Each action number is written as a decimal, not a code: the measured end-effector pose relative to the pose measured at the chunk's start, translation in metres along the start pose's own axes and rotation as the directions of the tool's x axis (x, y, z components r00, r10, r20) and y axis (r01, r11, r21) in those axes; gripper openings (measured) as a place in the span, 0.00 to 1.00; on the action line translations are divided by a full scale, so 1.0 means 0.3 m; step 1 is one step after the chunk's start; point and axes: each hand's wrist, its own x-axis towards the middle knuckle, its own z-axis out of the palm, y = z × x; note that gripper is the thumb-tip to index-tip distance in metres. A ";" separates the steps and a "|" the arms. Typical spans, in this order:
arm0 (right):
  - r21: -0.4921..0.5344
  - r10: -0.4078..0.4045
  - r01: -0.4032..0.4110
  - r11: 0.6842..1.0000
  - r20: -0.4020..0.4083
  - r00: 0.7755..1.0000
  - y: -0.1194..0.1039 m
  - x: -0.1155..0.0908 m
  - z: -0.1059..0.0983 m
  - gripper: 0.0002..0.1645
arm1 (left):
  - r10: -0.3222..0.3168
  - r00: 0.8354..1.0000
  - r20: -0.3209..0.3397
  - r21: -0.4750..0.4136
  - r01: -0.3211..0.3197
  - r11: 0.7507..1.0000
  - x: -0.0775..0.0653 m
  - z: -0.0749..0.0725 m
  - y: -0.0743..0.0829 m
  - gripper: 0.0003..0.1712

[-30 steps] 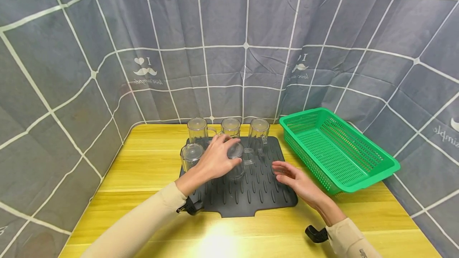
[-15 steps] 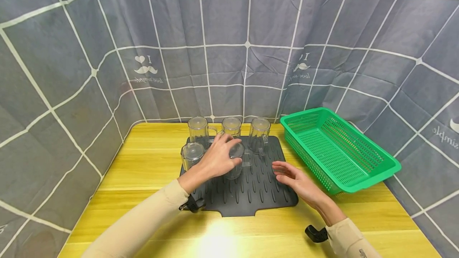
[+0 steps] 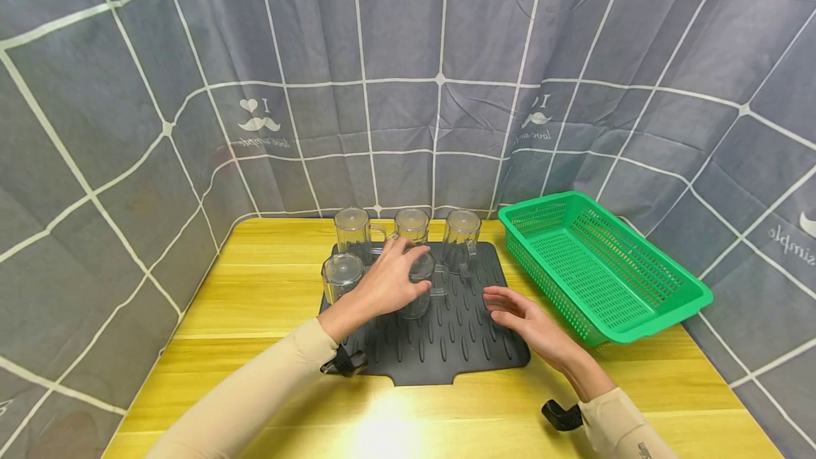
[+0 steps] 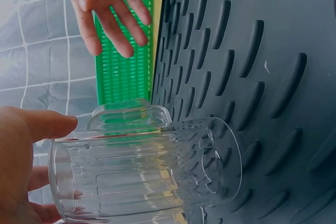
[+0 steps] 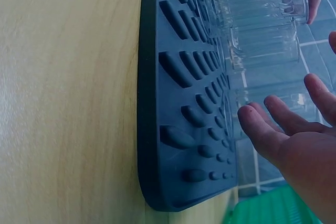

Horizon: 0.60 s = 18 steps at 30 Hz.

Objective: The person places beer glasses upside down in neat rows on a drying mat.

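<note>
My left hand (image 3: 390,276) holds a clear glass mug (image 3: 416,307) by its upturned base, thumb on one side and fingers on the other. The mug is upside down on a black ribbed drying mat (image 3: 440,367), its handle pointing right. In the left wrist view, its rim end is at the mat's ribs. To the right, my right hand (image 3: 525,321) hovers over the mat's right edge, fingers relaxed and spread, holding nothing; the right wrist view shows its palm and fingers (image 5: 268,135) apart from the glass.
Another upturned mug (image 3: 342,275) stands left of the held one, partly behind my left hand. Three more form a back row, including the right-hand mug (image 3: 460,243). A green plastic basket (image 3: 596,282) sits right of the mat on the wooden table (image 3: 255,296), before a grey checked curtain.
The head view shifted slightly early on. My left hand stays on the mug with at most a tiny shift to the right, and my right hand keeps its place.
</note>
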 end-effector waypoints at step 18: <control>-0.736 -0.264 0.198 0.647 0.027 0.964 -0.084 0.006 0.015 0.40 | 0.020 0.992 0.121 0.180 -0.042 0.983 -0.049 -0.039 0.011 0.50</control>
